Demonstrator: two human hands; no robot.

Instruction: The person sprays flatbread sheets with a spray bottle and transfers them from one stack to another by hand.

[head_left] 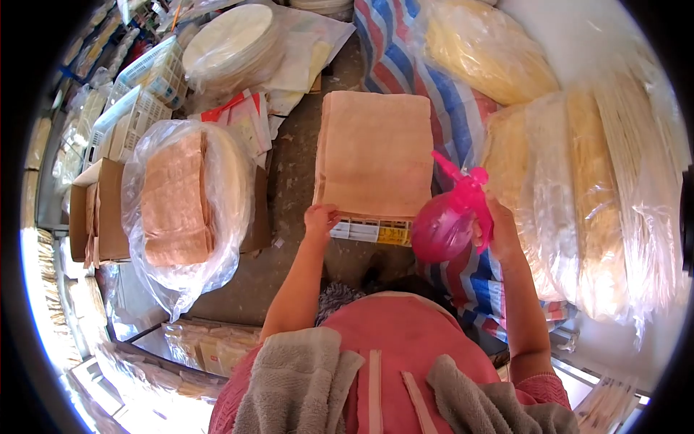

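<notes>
A stack of light-brown sheets (374, 155) lies in front of me on a low crate (372, 231), whose white and yellow side shows under the near edge. At the stack's near left corner, my left hand (322, 219) has its fingers pinched on the edge of the sheets; how many it grips I cannot tell. My right hand (499, 228) is wrapped around a bright pink spray bottle (444, 224), held over the stack's near right corner. The bottle is see-through, and its nozzle points away from me toward the sheets.
To the left, folded brown sheets (177, 199) rest on a plastic-wrapped round stack (235, 188), beside a cardboard box (108, 199) and white baskets (134, 116). Plastic-wrapped yellowish bundles (553, 195) lie at right, near a striped tarp (405, 65). Another round stack (230, 47) stands farther off.
</notes>
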